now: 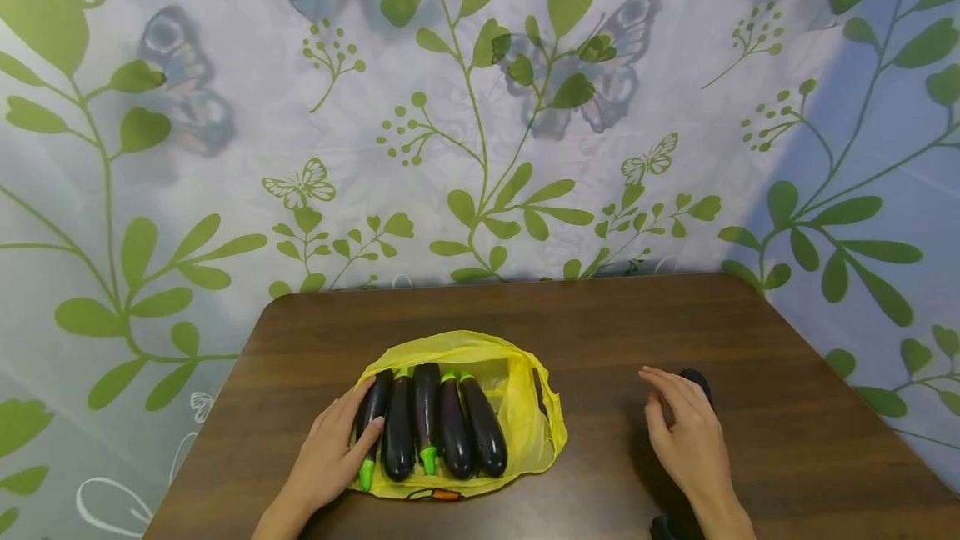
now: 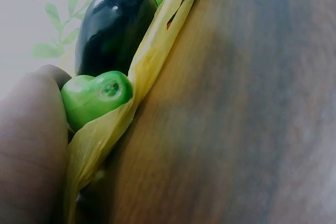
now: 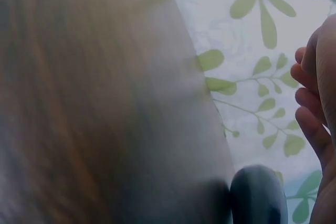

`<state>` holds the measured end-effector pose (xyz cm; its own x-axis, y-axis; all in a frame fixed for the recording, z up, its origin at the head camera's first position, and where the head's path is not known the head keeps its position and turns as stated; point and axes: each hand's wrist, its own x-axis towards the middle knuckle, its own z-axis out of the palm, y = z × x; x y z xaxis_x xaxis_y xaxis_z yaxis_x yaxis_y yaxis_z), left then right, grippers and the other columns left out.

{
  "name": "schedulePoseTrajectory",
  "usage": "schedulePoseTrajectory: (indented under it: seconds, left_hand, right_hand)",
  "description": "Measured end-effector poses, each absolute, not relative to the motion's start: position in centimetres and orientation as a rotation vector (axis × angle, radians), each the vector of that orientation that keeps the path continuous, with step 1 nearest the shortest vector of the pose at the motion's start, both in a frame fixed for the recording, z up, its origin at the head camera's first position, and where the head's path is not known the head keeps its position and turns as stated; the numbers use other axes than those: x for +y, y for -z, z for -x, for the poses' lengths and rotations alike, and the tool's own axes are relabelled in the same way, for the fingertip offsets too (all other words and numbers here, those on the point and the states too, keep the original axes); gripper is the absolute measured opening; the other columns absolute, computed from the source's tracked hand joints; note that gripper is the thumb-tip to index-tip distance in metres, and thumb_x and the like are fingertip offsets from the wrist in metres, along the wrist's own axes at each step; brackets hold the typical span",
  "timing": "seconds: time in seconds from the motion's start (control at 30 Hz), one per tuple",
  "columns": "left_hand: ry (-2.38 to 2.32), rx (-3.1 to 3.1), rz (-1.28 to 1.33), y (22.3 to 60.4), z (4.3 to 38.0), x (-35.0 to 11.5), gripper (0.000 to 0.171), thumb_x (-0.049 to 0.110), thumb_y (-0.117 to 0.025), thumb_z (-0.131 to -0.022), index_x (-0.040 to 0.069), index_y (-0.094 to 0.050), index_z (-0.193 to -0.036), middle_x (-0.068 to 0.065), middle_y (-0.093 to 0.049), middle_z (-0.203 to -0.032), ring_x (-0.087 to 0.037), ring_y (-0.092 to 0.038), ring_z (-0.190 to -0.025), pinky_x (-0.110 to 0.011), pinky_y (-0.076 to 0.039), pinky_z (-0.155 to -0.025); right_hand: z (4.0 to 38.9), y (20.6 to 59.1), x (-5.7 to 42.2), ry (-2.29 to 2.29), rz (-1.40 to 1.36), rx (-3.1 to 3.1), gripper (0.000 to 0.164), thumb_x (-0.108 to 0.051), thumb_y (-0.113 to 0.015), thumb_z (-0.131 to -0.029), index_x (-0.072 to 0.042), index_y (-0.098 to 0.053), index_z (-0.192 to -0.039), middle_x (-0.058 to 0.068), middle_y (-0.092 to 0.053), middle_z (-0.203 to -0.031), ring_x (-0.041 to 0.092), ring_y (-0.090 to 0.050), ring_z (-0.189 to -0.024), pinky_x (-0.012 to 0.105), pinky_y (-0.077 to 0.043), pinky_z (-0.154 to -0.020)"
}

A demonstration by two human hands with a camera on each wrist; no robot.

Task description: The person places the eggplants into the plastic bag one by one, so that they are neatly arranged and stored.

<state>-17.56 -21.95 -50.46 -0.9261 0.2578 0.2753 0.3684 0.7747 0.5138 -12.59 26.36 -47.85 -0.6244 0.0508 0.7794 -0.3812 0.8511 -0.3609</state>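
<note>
Five dark purple eggplants (image 1: 453, 432) lie side by side on a yellow plastic bag (image 1: 531, 432), whose mouth is spread open. My left hand (image 1: 326, 448) holds the leftmost eggplant (image 1: 372, 411), thumb across it and fingers along its outer side. In the left wrist view, that eggplant's green stem end (image 2: 107, 95) shows beside the thumb, above the bag's edge. My right hand (image 1: 690, 432) is raised over the table at the right, fingers loosely bent, with nothing in it. Behind it is a dark, rounded, glossy thing (image 1: 697, 382), mostly hidden; its end (image 3: 257, 195) shows in the right wrist view.
The brown wooden table (image 1: 600, 323) has rounded far corners. Behind it hangs a pale curtain or sheet (image 1: 420, 240) with green leaves and butterflies. A small black object (image 1: 663, 527) shows beside the right wrist at the lower frame edge.
</note>
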Motion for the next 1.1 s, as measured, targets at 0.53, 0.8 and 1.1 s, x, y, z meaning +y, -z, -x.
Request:
schedulePoseTrajectory:
  seconds: [0.53,0.8,1.1]
  left_hand:
    - [0.843,-2.771,0.503,50.8,17.0,-22.2,0.062,0.044,-0.053,-0.107,0.023,-0.035,-0.162,-0.016,-0.048,-0.157,-0.044,-0.047,-0.141,-0.069,-0.033,-0.112]
    - [0.851,-2.768,0.516,50.2,17.7,-22.1,0.063,0.046,-0.051,-0.108,0.024,-0.032,-0.164,-0.015,-0.044,-0.16,-0.043,-0.043,-0.144,-0.068,-0.031,-0.114]
    - [0.847,-2.776,0.525,50.3,17.7,-22.0,0.064,0.046,-0.051,-0.108,0.023,-0.031,-0.164,-0.015,-0.043,-0.161,-0.042,-0.043,-0.145,-0.067,-0.031,-0.114]
  right_hand:
    - [11.4,48.2,28.3,-0.614,0.231,-2.365,0.044,-0.007,-0.067,-0.091,0.002,-0.063,-0.133,0.028,-0.056,-0.141,0.054,-0.044,-0.128,0.07,-0.037,-0.098]
    - [11.7,47.5,29.2,-0.647,0.374,-2.507,0.053,-0.021,-0.064,-0.098,0.002,-0.052,-0.144,0.034,-0.043,-0.151,0.058,-0.035,-0.133,0.075,-0.032,-0.102]
    - [11.8,48.1,29.7,-0.719,0.406,-2.636,0.06,-0.027,-0.057,-0.102,0.003,-0.042,-0.152,0.035,-0.033,-0.158,0.06,-0.03,-0.136,0.076,-0.034,-0.102]
